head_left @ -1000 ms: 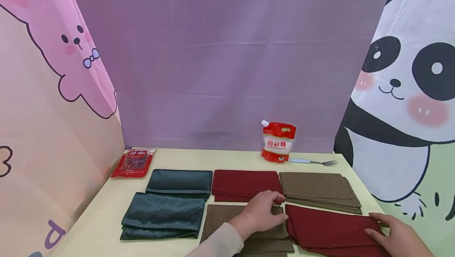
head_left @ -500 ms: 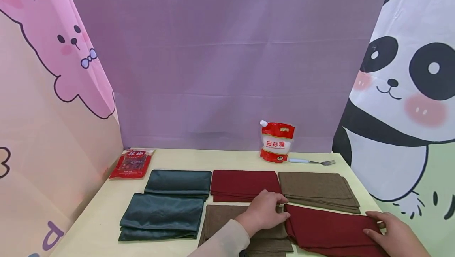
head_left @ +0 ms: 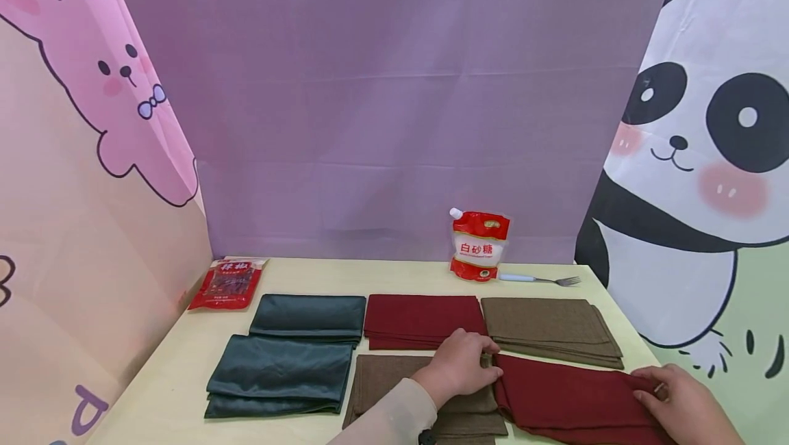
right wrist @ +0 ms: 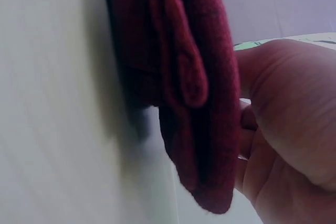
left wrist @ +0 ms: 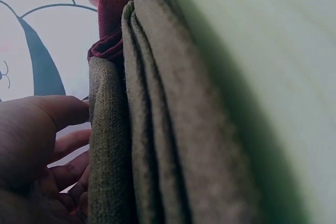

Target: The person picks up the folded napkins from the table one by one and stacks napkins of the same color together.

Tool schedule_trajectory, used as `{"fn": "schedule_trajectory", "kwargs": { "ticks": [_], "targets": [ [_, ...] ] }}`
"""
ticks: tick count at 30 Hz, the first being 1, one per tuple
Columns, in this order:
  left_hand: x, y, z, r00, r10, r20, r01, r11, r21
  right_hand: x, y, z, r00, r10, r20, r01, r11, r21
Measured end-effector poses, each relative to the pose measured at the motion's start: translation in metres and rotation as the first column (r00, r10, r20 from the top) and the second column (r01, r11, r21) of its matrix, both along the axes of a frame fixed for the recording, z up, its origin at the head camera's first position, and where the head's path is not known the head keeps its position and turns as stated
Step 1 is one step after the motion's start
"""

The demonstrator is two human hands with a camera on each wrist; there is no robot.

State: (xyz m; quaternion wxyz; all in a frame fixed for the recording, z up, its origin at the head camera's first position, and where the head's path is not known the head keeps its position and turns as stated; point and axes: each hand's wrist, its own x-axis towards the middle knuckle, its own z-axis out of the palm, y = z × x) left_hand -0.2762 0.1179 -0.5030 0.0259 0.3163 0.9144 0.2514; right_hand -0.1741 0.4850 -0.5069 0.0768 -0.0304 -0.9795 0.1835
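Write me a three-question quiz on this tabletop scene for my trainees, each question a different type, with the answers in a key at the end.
1. Multiple choice. What colour is the folded cloth that the person's right hand touches?
A) Dark teal
B) Red
C) Brown

2. True or false. In the head view, the fork lies to the left of the spouted pouch.

3. Fill in the blank. In the head view, the flat red packet lies near the far ____ corner of the table.

Key:
1. B
2. False; the fork lies to the right of the spouted pouch.
3. left
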Motion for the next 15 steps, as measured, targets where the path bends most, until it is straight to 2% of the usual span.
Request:
{"fn": "schedule_trajectory", "kwargs": {
  "ticks": [7, 15],
  "targets": [
    [-0.0008, 0.0008, 0.0001, 1.000, 0.006, 0.004, -0.006, 1.000, -0.005, 0.0048, -0.0002, 0.0024, 0.997, -0.033, -0.067, 0.031, 0.999, -0.041],
    [-0.0017, 0.0023, -0.0003, 1.000, 0.015, -0.008, -0.015, 1.000, -0.024, 0.0082, 0.0025, -0.0009, 0.982, -0.133, -0.135, 0.118, 0.986, -0.116]
  ]
}}
